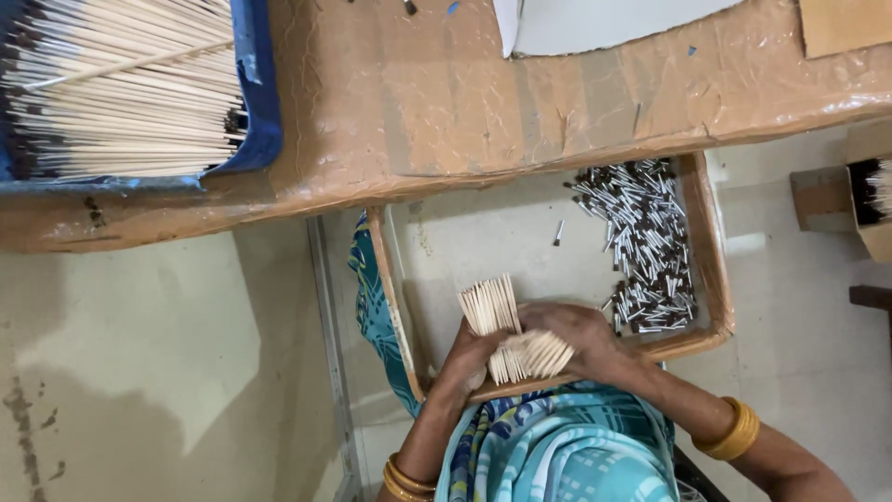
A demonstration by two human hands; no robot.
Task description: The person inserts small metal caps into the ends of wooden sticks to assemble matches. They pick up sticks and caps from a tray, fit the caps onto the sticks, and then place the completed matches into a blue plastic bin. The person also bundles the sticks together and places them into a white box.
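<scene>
Taped brown counter across the top, shallow tray below it at lower centre. Both hands, left and right, clamped together around a fanned bundle of thin sticks over the tray. Best squared by even pressure, clear of the metal caps at right.

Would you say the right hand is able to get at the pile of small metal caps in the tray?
Probably yes: the right hand lies just beside the metal caps in the same tray, nothing between, though it holds the sticks.
</scene>
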